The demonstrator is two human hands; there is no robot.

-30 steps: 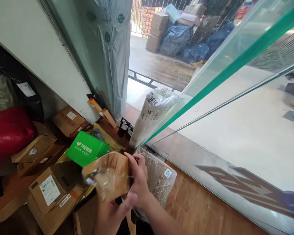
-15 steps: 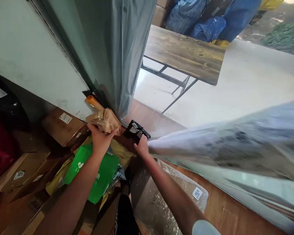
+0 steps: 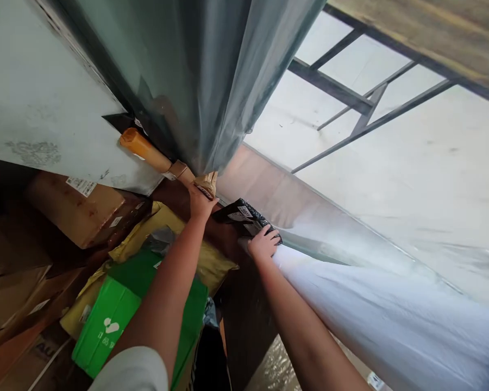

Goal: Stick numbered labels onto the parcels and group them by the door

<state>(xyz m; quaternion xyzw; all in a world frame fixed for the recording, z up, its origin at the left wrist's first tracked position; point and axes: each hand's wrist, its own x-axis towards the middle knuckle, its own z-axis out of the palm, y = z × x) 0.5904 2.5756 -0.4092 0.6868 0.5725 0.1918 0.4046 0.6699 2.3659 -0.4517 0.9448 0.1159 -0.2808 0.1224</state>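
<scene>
My left hand (image 3: 201, 205) is closed on a small brown packet (image 3: 207, 183), just in front of the curtain's lower edge. The fingers hide part of the packet. Right of it, my right hand (image 3: 264, 243) grips the near end of a black bubble-wrapped parcel (image 3: 238, 212) with white labels. This parcel lies low by the doorway, its far end close to my left wrist. Beyond my left hand, a small cardboard box (image 3: 182, 171) and an orange-ended tube (image 3: 142, 147) rest along the foot of the wall.
Grey plastic curtain (image 3: 212, 81) hangs ahead; a whitish sheet (image 3: 350, 304) spreads at right. Below left are a green bag (image 3: 106, 326), yellow parcels (image 3: 146, 228) and cardboard boxes (image 3: 73, 209). A metal-framed table (image 3: 452, 32) stands outside. Something plastic-wrapped (image 3: 275, 366) lies near my feet.
The view has come closer to the doorway. My left hand has moved right from beside the orange tube, towards the black parcel. My right hand stays on that parcel, its fingers now over the top.
</scene>
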